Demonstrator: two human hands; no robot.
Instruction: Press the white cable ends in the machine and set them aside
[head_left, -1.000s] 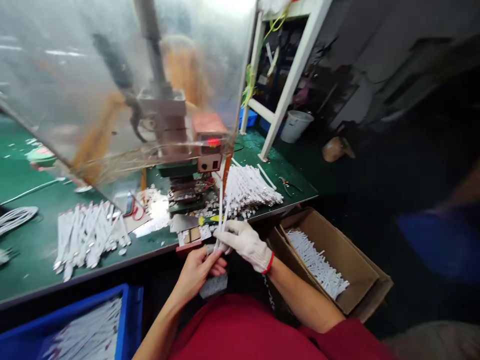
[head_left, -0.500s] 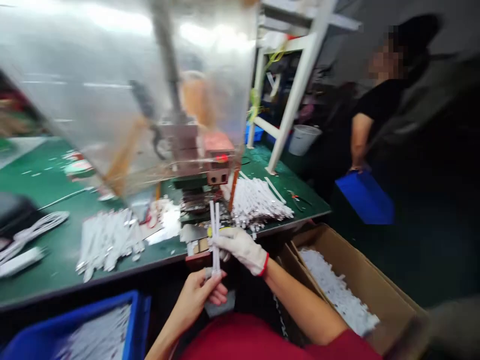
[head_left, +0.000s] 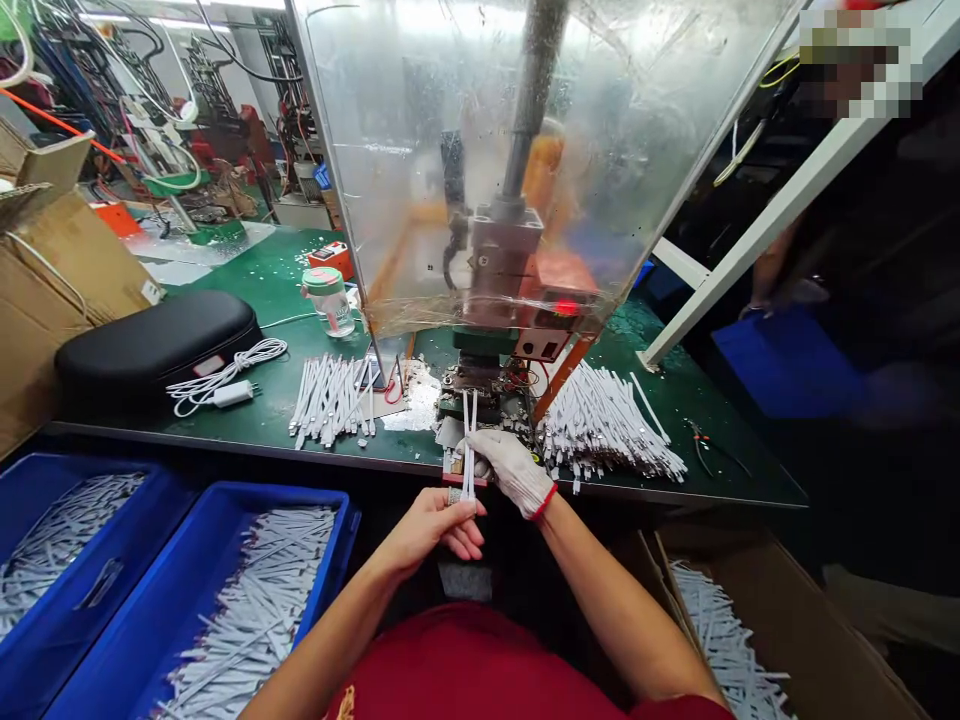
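Note:
Two narrow white strips (head_left: 469, 455) stand side by side in front of the machine's press head (head_left: 480, 375). My left hand (head_left: 442, 520), bare with a ring on one finger, pinches their lower ends. Higher up, my right hand (head_left: 510, 468), in a white glove with a red cuff, holds the same strips between thumb and fingers. The upper tips of the strips are a little apart and overlap the machine base in view. Similar white strips lie in a pile (head_left: 334, 400) left of the machine and a larger pile (head_left: 611, 425) right of it.
A clear shield (head_left: 420, 200) hangs before the machine. Blue bins (head_left: 217, 500) of strips stand lower left, a cardboard box (head_left: 832, 640) lower right. A black case (head_left: 157, 345), white cable (head_left: 225, 375), jar (head_left: 328, 300) and pliers (head_left: 701, 448) lie on the table. A person holds a blue bin (head_left: 795, 360).
The view has swung left, bringing more of the table's left side and the blue bins into sight. Both hands keep hold of the strips in much the same pose.

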